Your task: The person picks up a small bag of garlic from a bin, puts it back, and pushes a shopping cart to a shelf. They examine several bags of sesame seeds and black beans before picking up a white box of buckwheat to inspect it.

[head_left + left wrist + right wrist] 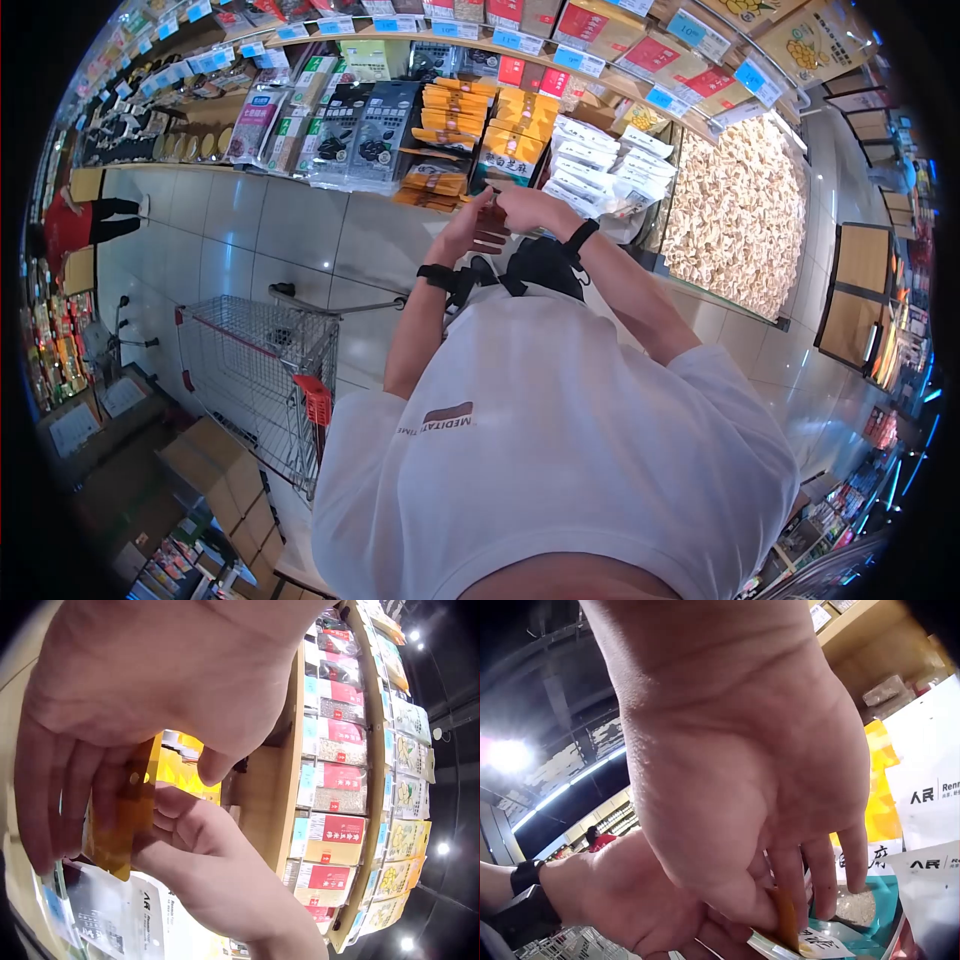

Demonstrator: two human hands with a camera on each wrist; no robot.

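In the left wrist view both hands meet around an orange packet. My right hand pinches its upper part between thumb and bent fingers. The long, nearly straight fingers of my left hand lie against the packet, and its thumb stands apart. In the right wrist view only an orange edge of the packet and a pale printed part show below the right fingers; the hands hide the rest. Close behind the hands are stacked orange packets with teal lower parts and a stack of white packets.
Dark bags stand left of the orange stacks. Right of the white packets is a bin of pale loose dried goods. Tagged shelves run above. A wire shopping cart stands at my left; a person in red is farther off.
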